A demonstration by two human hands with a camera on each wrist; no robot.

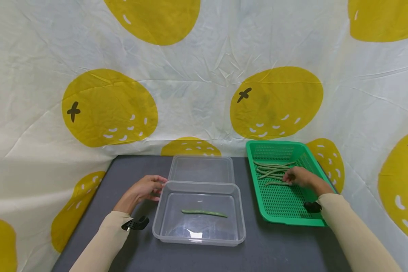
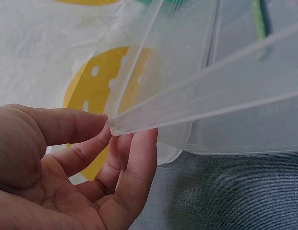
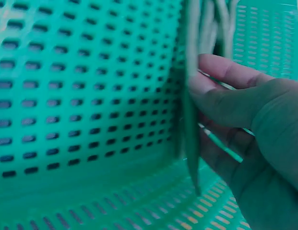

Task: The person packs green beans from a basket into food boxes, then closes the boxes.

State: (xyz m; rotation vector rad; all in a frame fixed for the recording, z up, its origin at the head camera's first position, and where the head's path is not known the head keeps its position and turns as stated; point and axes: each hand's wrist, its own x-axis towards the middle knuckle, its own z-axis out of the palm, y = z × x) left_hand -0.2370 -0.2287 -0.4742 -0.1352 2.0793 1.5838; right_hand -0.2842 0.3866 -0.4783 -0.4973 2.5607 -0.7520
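A clear plastic container [image 1: 240,215] stands on the dark table with one green bean [image 1: 204,213] lying in it. My left hand [image 1: 160,184] is at its far left corner and pinches the rim [image 2: 196,103] between thumb [image 2: 67,125] and fingers. To the right, a green perforated basket [image 1: 260,196] holds several green beans [image 1: 271,169]. My right hand [image 1: 289,178] reaches into the basket and pinches one bean [image 3: 189,120] that lies apart from the pile, nearer me [image 1: 276,184].
A second clear tray or lid [image 1: 201,169] lies directly behind the container. The dark grey table [image 1: 278,245] is ringed by a white cloth with yellow fruit prints [image 1: 204,94], which hangs close behind and on both sides.
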